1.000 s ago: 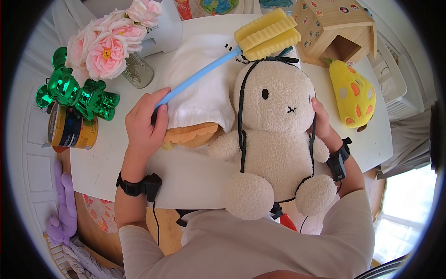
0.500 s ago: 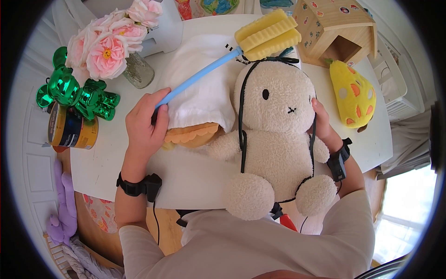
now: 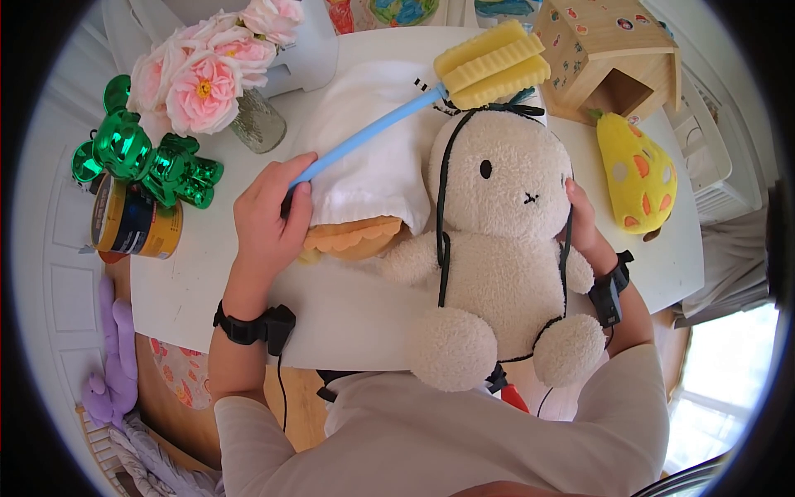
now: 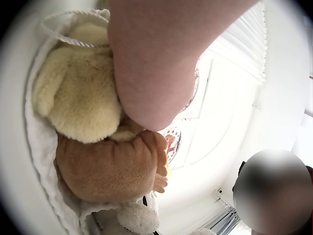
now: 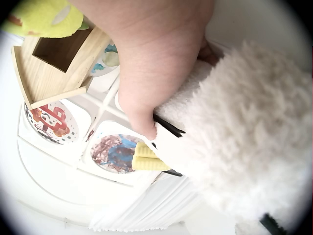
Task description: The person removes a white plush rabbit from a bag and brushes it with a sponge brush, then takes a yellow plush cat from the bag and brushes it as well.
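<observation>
My left hand (image 3: 272, 211) grips the lower end of a blue-handled duster (image 3: 368, 132). Its yellow ribbed head (image 3: 490, 68) points up and right, above a cream plush rabbit (image 3: 501, 273). The handle crosses over a white cloth bag (image 3: 364, 153), from which an orange-brown scalloped plush (image 3: 356, 238) pokes out. Beside it in the left wrist view lies a pale yellow furry plush (image 4: 83, 98). My right hand (image 3: 585, 219) holds the rabbit's head at its side, thumb in front and the other fingers mostly hidden behind. Black cord (image 3: 445, 248) runs down the rabbit's head and body.
Pink roses in a glass vase (image 3: 258, 123) stand at the back left. A shiny green bear figure (image 3: 124, 145) sits by a yellow tub (image 3: 157, 232). At the right are a wooden house (image 3: 613, 58) and a yellow spotted plush (image 3: 636, 174), all on the white table (image 3: 199, 306).
The whole head view has shifted slightly, so everything appears a little further right. Both hands keep their holds on the duster and the plush rabbit.
</observation>
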Demonstrator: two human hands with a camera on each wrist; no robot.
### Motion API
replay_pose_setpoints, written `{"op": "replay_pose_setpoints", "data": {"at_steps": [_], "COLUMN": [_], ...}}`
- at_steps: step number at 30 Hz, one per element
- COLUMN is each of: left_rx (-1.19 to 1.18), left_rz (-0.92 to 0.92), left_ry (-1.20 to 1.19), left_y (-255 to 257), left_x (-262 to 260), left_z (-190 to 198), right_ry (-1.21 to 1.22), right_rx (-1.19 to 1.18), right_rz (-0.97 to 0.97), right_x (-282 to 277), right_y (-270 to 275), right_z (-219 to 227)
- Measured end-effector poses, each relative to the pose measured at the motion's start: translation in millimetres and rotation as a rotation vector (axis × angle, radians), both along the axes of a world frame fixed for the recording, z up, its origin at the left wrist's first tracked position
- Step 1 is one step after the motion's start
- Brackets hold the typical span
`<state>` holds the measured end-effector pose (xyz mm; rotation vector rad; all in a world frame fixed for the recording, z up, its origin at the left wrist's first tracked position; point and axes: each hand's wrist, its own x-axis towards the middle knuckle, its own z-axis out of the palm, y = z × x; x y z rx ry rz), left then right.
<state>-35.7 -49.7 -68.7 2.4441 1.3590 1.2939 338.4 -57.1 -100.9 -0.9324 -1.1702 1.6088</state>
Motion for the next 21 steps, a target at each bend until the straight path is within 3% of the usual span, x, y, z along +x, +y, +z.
{"op": "replay_pose_setpoints", "data": {"at_steps": [21], "left_rx": [0.007], "left_rz": [0.0], "left_ry": [-0.003], "left_y": [0.2], "left_x": [0.2], "left_z": [-0.9], "right_ry": [-0.071], "right_rx": [0.043], "right_rz": [-0.007], "right_x": [0.2], "right_y": [-2.2], "right_z": [-1.0]}}
